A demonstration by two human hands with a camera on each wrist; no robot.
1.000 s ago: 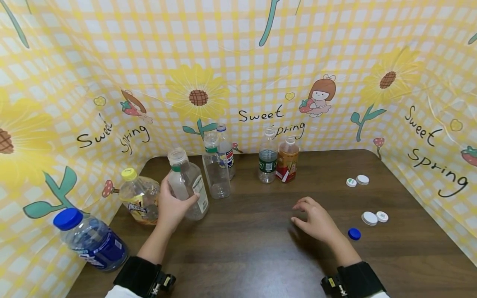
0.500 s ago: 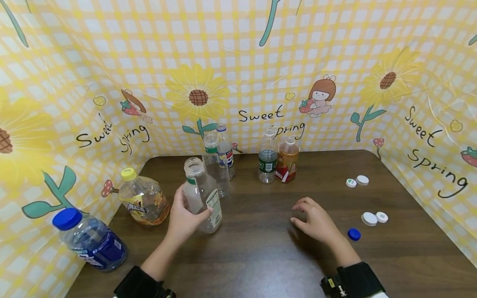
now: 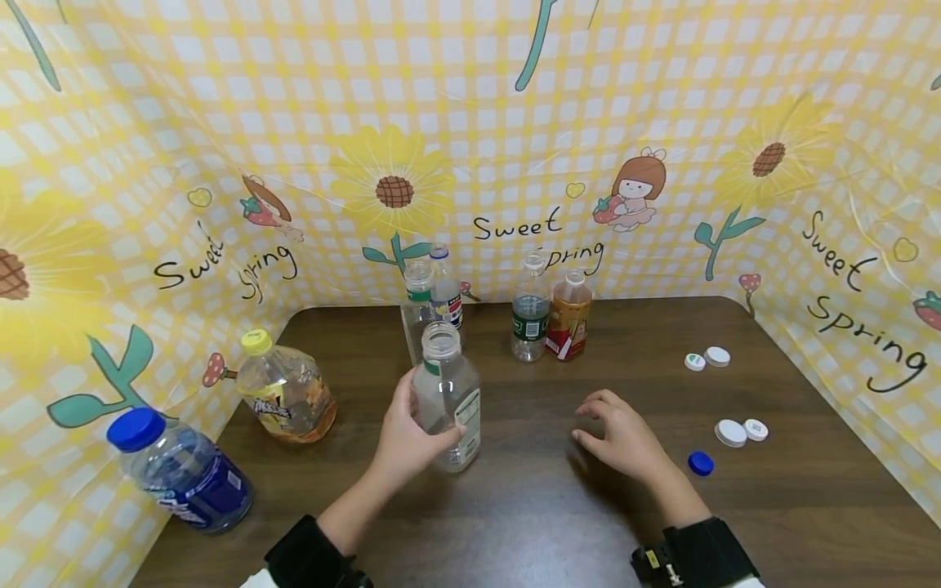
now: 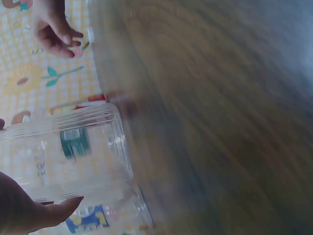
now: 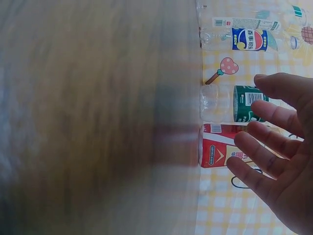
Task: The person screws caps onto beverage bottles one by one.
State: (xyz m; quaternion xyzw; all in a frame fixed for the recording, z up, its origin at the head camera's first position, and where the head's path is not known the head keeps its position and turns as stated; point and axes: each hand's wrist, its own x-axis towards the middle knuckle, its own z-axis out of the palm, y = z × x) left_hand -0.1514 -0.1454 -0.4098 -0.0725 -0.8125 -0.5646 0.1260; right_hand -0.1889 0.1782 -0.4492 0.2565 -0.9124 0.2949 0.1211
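Note:
In the head view my left hand (image 3: 412, 437) grips a clear, wide-mouthed plastic bottle (image 3: 444, 392) by its side, fingers behind and thumb in front. The bottle is uncapped, tilts slightly, and carries a pale label (image 3: 467, 420). Its base shows just over the wood table in the left wrist view, where the see-through bottle (image 4: 102, 166) lets a green label behind show. My right hand (image 3: 617, 429) hovers over the table with fingers loosely bent and nothing in them. In the right wrist view that hand (image 5: 288, 147) overlaps the bottles standing behind it.
A blue-capped bottle (image 3: 187, 482) and a yellow-capped bottle (image 3: 287, 392) stand left. Behind are a clear bottle (image 3: 413, 327), a Pepsi-labelled bottle (image 3: 447, 298), a green-labelled bottle (image 3: 529, 318) and a red-orange bottle (image 3: 568, 318). A blue cap (image 3: 701, 463) and several white caps (image 3: 730, 433) lie right.
My left hand has carried the clear bottle rightward and nearer to me, away from the yellow-capped bottle, and it now partly covers the clear bottle behind. My right hand has stayed put.

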